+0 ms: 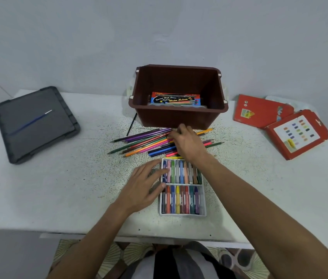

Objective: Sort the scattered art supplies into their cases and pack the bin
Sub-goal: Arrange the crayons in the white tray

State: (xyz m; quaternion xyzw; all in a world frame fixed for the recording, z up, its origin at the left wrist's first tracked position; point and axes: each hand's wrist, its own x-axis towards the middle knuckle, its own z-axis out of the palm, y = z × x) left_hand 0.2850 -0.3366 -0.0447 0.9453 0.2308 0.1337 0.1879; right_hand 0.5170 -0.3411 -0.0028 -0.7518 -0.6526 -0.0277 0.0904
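A brown bin (179, 115) stands at the back of the table with a water colour box (176, 99) lying inside. In front of it lies a loose pile of coloured pencils (149, 141). My right hand (189, 143) rests on the pile, fingers curled over the pencils' ends; whether it grips any is unclear. Nearer to me sits a white crayon tray (204, 198) with two rows of crayons. My left hand (147, 186) lies flat against the tray's left side, fingers spread, thumb touching the rim.
A grey lid (36, 125) lies at the left with a blue paintbrush (32, 121) on it. Two red cardboard cases (261, 110) (298, 135) lie at the right. A black pencil (131, 124) leans by the bin.
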